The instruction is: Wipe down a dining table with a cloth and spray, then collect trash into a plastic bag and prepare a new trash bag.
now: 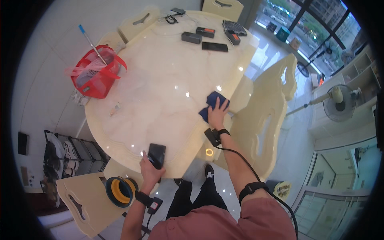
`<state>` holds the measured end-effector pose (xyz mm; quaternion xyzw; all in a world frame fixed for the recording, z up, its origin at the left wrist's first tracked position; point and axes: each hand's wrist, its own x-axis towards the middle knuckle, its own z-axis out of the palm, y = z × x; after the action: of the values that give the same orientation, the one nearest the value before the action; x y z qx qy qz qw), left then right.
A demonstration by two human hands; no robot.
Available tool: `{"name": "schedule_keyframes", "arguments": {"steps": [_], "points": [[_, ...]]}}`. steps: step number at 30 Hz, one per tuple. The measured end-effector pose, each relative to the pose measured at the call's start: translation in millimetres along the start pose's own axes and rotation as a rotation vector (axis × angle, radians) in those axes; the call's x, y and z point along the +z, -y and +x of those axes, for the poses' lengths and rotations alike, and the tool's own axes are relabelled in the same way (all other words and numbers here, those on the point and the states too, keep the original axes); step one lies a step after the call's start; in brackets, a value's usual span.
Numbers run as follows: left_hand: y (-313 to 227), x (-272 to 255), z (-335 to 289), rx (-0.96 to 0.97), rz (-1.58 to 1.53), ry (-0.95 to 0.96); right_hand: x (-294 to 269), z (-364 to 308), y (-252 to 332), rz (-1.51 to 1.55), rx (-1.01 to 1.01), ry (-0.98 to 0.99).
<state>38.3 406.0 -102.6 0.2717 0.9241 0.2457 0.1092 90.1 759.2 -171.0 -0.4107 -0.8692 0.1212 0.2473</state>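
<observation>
My right hand (218, 115) presses a folded dark blue cloth (215, 98) onto the right edge of the cream marble-look table (148, 80). Its fingers are spread over the cloth. At the near edge, my left hand (151, 171) grips a black smartphone (157, 154) by its lower left side. The phone's dark screen faces up; whether it rests on the tabletop or is just above it I cannot tell. Straps with small devices and cables are on both wrists.
A red bag (98, 78) with a rod stands at the left edge, near a small wrapper (115, 109). Dark boxes (192, 37), a black flat device (215, 47) and cables lie at the far end. Chairs (260, 120) surround the table; one holds a yellow-and-dark bucket (120, 192).
</observation>
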Motion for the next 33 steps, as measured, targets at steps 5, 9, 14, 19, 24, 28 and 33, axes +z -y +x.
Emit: {"name": "schedule_keyframes", "arguments": {"steps": [5,9,14,19,24,28,33], "points": [[-12.3,13.2,12.5,-0.060,0.021,-0.166,-19.5,-104.6,55.4,0.334,0.140,-0.011],[-45.2,16.9,1.5,0.071,0.068,-0.240,-36.2,-192.9,74.6,0.884,0.254,0.237],[-92.7,14.3,-26.6,0.199,-0.019,-0.149,-42.3,-243.2,55.8,0.981,0.558,0.626],[-88.2,15.9,-63.5,0.294,-0.016,-0.012,-28.6,-309.7,45.4,1.557,0.956,0.947],[-102.4,25.4,-104.6,0.502,-0.071,0.232,-108.1,-309.9,11.5,1.458,0.904,1.201],[-100.9,46.7,-136.6,0.633,-0.112,0.398,-150.4,-358.8,-12.7,1.611,0.990,1.080],[-94.9,73.2,-181.1,0.709,-0.154,0.697,-230.0,-417.3,-67.2,1.959,1.154,0.886]]}}
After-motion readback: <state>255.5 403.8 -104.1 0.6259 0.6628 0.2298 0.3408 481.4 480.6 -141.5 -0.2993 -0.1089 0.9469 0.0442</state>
